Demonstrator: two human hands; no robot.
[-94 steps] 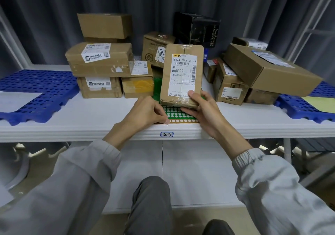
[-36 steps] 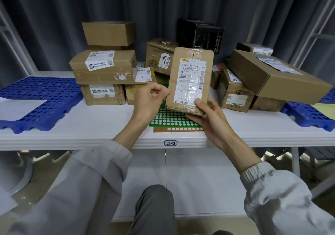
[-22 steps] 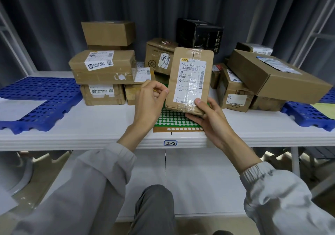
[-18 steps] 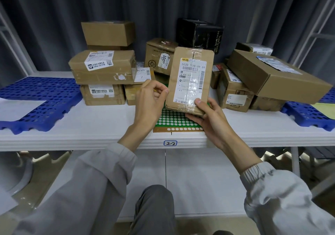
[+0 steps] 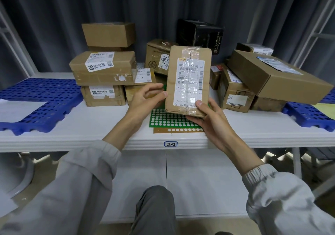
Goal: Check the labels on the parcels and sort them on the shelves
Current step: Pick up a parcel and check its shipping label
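A small brown cardboard parcel (image 5: 188, 78) with a white shipping label under glossy tape stands upright in front of me, label facing me. My right hand (image 5: 210, 118) grips its bottom right corner, thumb on the label and fingers underneath. My left hand (image 5: 145, 98) is at the parcel's left edge; its fingers are loosely curved and the thumb tip touches the edge. Below the parcel a green sheet of white round stickers (image 5: 172, 120) lies on the white shelf (image 5: 90, 126), on top of a brown sheet.
A stack of labelled brown boxes (image 5: 103, 67) stands at the back left, a black box (image 5: 199, 33) behind, and a large tilted box (image 5: 272, 75) on smaller ones at the right. Blue perforated pallets (image 5: 39, 97) (image 5: 308, 115) lie at both ends. The shelf edge is tagged 2-2 (image 5: 170, 144).
My left hand has lifted from the sticker sheet to the parcel's left edge and its pinched fingers have loosened. My right hand keeps the parcel, now tipped so the label catches glare.
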